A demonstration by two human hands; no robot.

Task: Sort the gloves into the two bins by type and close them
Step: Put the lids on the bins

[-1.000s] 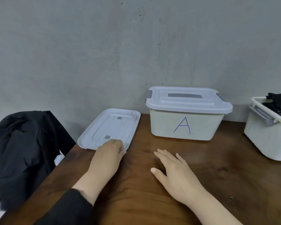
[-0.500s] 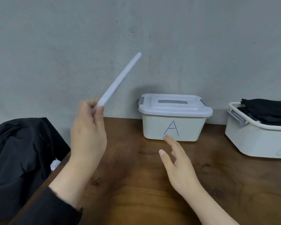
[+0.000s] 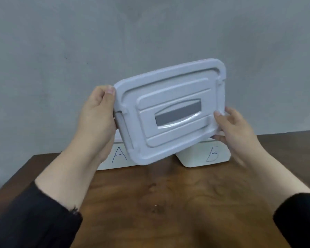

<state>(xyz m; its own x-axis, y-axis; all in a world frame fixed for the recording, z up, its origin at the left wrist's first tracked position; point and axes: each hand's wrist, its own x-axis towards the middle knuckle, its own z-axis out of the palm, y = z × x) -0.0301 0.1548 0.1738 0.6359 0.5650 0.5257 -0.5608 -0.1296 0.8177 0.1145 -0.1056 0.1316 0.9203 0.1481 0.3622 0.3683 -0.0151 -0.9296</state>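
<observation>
White plastic lid (image 3: 168,111) hangs tilted in the air, face toward the camera, left hand (image 3: 97,119) grasping its nine o'clock edge, right hand (image 3: 236,127) pinching the four o'clock corner. Behind it on the wooden table (image 3: 150,203) stand bin A (image 3: 118,156) at eight o'clock and bin B (image 3: 209,154) at five o'clock. To seat it well, level the lid, square it over B's rim, then press both ends evenly. No gloves show.

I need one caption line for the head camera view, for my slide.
Both hands, left and right, hold a white lid tilted above bins marked A and B.
</observation>
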